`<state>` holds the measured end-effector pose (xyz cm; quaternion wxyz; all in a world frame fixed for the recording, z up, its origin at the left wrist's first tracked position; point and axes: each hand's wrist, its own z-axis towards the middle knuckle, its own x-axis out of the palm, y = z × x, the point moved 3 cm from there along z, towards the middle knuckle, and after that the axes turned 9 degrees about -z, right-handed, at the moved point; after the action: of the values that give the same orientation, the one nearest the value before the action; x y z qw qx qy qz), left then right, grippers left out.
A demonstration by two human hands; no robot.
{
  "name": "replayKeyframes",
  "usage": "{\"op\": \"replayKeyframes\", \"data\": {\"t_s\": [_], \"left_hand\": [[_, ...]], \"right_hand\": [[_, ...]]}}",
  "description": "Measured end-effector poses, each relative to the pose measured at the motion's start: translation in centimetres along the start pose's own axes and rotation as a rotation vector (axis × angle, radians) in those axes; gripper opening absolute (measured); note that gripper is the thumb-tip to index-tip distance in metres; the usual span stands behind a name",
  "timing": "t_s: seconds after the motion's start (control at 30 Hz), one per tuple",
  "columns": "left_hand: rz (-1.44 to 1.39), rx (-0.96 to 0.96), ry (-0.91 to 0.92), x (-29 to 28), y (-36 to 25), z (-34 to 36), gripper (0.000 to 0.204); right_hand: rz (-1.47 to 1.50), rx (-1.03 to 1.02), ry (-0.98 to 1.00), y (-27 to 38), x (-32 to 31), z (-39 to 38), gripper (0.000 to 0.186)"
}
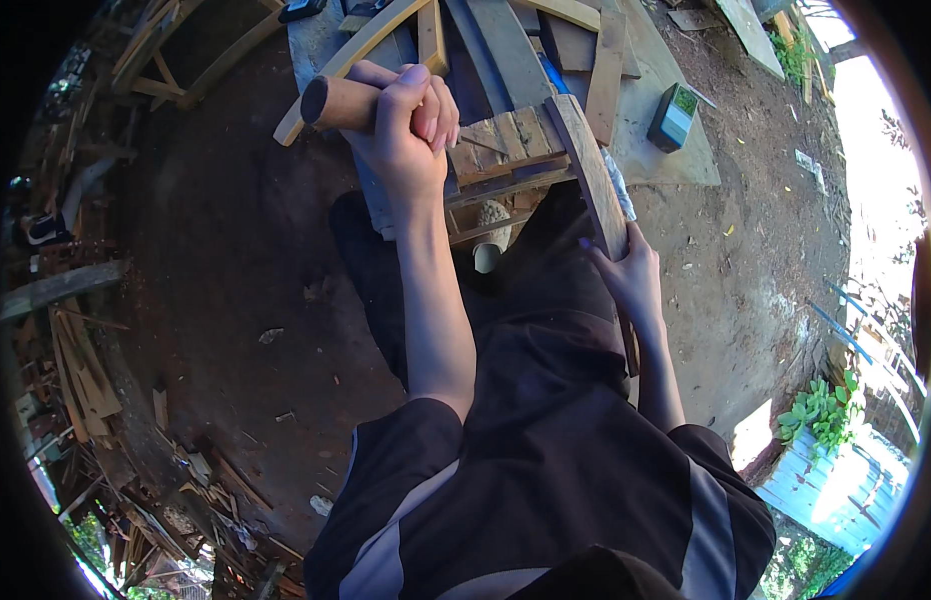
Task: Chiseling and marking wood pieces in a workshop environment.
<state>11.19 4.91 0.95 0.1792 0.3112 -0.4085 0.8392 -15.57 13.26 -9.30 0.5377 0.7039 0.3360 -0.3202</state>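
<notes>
My hands are apart: the left (411, 118) closes round a wooden cylinder (338, 104); the right (632, 275), nearer the slat (606, 203), grips its lower part. The slat's long axis runs toward me, beside the block's (514, 143) right end.

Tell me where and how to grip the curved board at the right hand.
Curved board: likely best near its lower part, from the right, where the right hand is. It looks long and narrow enough to wrap; its upper end sits beside the block, which crowds the left side.
</notes>
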Motion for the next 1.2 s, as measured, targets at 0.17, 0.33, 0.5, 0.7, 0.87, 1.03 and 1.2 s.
{"op": "replayKeyframes", "data": {"t_s": [0.17, 0.33, 0.5, 0.7, 0.87, 1.03, 1.2], "left_hand": [[0.031, 0.015, 0.025, 0.3, 0.1, -0.1, 0.024], [-0.052, -0.025, -0.033, 0.7, 0.5, -0.1, 0.024], [-0.04, -0.054, -0.085, 1.1, 0.6, 0.2, 0.022], [-0.007, -0.103, -0.05, 1.8, 2.0, 0.4, 0.022], [0.057, -0.087, -0.079, 2.0, 1.4, 0.2, 0.023], [0.059, -0.133, -0.159, 2.4, 2.4, -0.4, 0.021], [0.139, -0.173, -0.14, 1.6, 2.5, -0.5, 0.02]], "right_hand": [[-0.041, -0.001, -0.023, 0.1, -0.3, -0.1, 0.053], [-0.243, -0.074, -0.007, 1.2, -2.7, 2.1, 0.062], [-0.322, -0.451, -0.266, 7.9, -11.4, 6.4, 0.057], [-0.226, -0.938, -0.537, 19.2, -21.2, 8.3, 0.056], [-0.822, -1.333, -0.468, 24.2, -21.9, 6.8, 0.057], [-0.119, -1.1, -0.305, 25.2, -22.3, 7.1, 0.059], [-0.771, -1.165, -0.194, 24.5, -20.9, 5.7, 0.049]]}}
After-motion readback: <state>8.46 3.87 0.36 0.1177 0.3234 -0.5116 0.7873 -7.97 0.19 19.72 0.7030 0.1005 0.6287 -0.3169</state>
